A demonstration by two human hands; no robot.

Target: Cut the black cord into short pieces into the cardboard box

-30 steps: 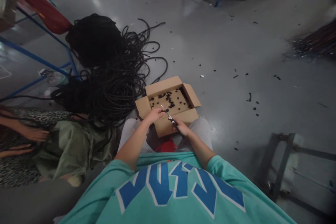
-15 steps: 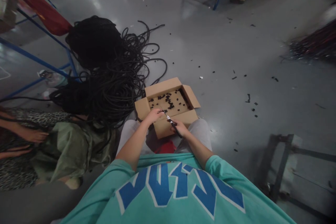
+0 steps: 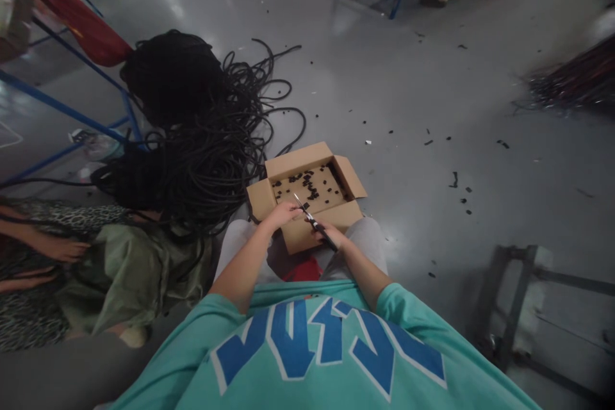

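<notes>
An open cardboard box (image 3: 302, 238) rests by my knees, with several small black pieces (image 3: 311, 187) inside. My right hand (image 3: 331, 237) is closed around the black handles of scissors (image 3: 311, 220), whose blades point up and left over the box. Over the box's near left part is my left hand (image 3: 287, 213), its fingers pinched close to the blades. What those fingers hold is too small to make out. A small black piece (image 3: 306, 205) shows just beyond the blades.
Left of the box lies a large heap of black cord (image 3: 192, 154). Another person's hands (image 3: 62, 248) are at far left beside green cloth (image 3: 129, 269). A metal frame (image 3: 519, 301) stands at right; black scraps dot the floor.
The scissors have shifted slightly, and their blades show more clearly over the box. A small black piece now shows near the blades. My hands have barely moved.
</notes>
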